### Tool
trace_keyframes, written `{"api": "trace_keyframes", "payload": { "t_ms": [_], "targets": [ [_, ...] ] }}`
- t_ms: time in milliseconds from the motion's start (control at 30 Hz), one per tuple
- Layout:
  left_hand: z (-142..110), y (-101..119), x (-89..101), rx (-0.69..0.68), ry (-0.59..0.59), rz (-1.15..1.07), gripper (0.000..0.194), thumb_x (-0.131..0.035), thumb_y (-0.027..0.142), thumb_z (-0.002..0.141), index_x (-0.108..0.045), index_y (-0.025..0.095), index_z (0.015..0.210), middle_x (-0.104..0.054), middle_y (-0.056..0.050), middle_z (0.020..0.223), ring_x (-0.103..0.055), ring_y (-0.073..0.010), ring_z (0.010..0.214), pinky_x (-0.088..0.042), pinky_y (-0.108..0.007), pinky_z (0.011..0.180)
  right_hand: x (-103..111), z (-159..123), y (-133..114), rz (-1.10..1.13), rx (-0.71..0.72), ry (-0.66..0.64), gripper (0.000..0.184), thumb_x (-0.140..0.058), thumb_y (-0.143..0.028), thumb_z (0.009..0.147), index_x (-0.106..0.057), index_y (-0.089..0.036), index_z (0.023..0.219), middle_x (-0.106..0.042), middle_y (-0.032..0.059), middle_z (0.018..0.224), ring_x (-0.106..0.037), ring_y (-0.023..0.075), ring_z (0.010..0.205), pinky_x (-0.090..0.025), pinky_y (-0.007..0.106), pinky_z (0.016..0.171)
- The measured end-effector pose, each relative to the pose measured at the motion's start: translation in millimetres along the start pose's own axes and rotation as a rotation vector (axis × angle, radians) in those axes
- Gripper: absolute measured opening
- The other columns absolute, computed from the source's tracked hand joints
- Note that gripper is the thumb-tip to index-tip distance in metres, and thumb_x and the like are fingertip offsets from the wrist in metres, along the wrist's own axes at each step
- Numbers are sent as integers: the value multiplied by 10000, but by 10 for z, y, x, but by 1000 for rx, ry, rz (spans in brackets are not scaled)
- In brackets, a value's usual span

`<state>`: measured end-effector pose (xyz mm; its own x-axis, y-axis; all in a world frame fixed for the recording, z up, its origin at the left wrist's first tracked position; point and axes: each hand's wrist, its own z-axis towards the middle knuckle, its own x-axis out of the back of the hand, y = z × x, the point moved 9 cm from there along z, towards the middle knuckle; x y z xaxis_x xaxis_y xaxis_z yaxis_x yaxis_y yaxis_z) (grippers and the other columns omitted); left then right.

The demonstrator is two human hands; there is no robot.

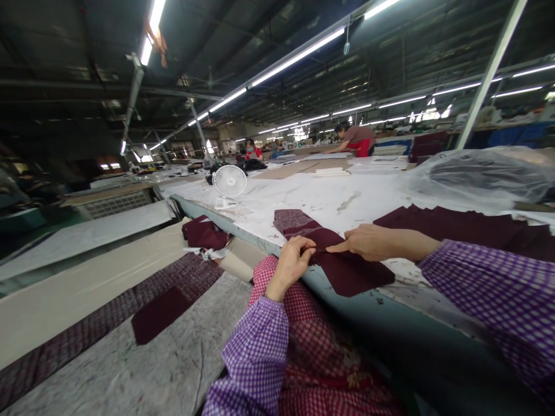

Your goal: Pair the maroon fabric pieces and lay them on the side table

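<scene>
A dark maroon fabric piece (359, 267) with a speckled maroon-and-grey end (295, 221) lies across the edge of the white-topped table (264, 199), its near part reaching over the edge. My left hand (291, 261) pinches its near edge between thumb and fingers. My right hand (368, 241) rests over the same piece from the right, index finger stretched out onto it close to my left fingertips, the other fingers curled. Right of that hand, a fanned stack of maroon fabric pieces (459, 231) lies on the table, partly covered by my forearm.
A small white fan (229, 181) stands on the table ahead. At right lies clear plastic sheeting (485, 170). On a lower surface at left are a speckled fabric strip (173, 283), a maroon piece (160, 315) and a bunched maroon cloth (206, 233). Two people work farther back.
</scene>
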<state>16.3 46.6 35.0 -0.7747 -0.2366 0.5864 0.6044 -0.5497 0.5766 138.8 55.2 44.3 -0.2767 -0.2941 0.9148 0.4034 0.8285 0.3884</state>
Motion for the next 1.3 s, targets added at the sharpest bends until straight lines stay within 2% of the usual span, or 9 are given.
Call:
{"api": "trace_keyframes", "payload": {
  "t_ms": [267,500,733,833,933,1033,1167,1233,1300],
  "targets": [
    [-27,67,-23,-79,-25,48,171,-511,108,834,-653,163,757,-626,-39,842,-559,-162,861,-440,-288,837,33,41,-94,-40,4,-20,672,-427,6,728,-500,-261,1340,-664,50,709,-549,152,573,-314,267,526],
    [-38,-190,65,83,47,-187,170,-478,124,859,-645,154,846,-663,-34,875,-601,-140,838,-470,-253,794,48,98,-168,-67,39,36,700,-416,8,770,-419,-330,1383,-642,26,710,-538,135,544,-303,250,498],
    [-20,-86,27,40,13,-32,211,-432,200,913,-641,169,916,-670,-36,925,-597,-153,894,-462,-267,839,-21,78,-110,-112,-49,112,638,-453,-60,809,-416,-338,1383,-644,33,690,-541,144,528,-316,251,514],
    [10,-16,5,29,-14,76,238,-401,215,930,-634,173,950,-670,-42,944,-592,-160,892,-456,-279,842,-45,80,81,10,-173,151,530,-511,-206,827,-468,-301,1347,-677,70,847,-605,192,690,-379,285,613],
    [50,51,-21,45,-46,204,248,-406,242,932,-644,174,939,-663,-52,952,-584,-174,899,-445,-300,845,-32,73,263,240,-199,134,312,-555,-305,800,-646,-233,1090,-685,61,893,-606,223,869,-397,325,767],
    [50,128,-62,62,-108,298,288,-487,411,895,-667,190,925,-635,-59,919,-569,-199,904,-441,-325,835,81,-105,547,488,-239,86,181,-563,-306,777,-676,-185,849,-684,42,822,-600,190,789,-399,286,732],
    [-22,277,-92,26,-162,345,510,-635,607,709,-656,212,1031,-610,-63,973,-535,-239,951,-430,-363,855,106,-717,1170,758,-410,61,312,-467,-358,861,-655,-123,783,-660,66,734,-543,120,621,-359,241,596],
    [-53,339,-107,10,-160,354,544,-666,609,674,-645,212,1046,-615,-60,988,-531,-243,946,-427,-368,850,-83,-1105,1560,711,-605,29,286,-502,-307,849,-677,-105,747,-666,88,710,-538,112,593,-351,249,586],
    [-64,377,-135,3,-147,346,463,-682,552,699,-646,220,1019,-625,-50,994,-537,-235,937,-427,-362,839,-239,-1487,1954,537,-843,104,123,-644,-207,738,-718,-109,738,-690,115,715,-559,123,570,-364,264,585]
  ]
}}
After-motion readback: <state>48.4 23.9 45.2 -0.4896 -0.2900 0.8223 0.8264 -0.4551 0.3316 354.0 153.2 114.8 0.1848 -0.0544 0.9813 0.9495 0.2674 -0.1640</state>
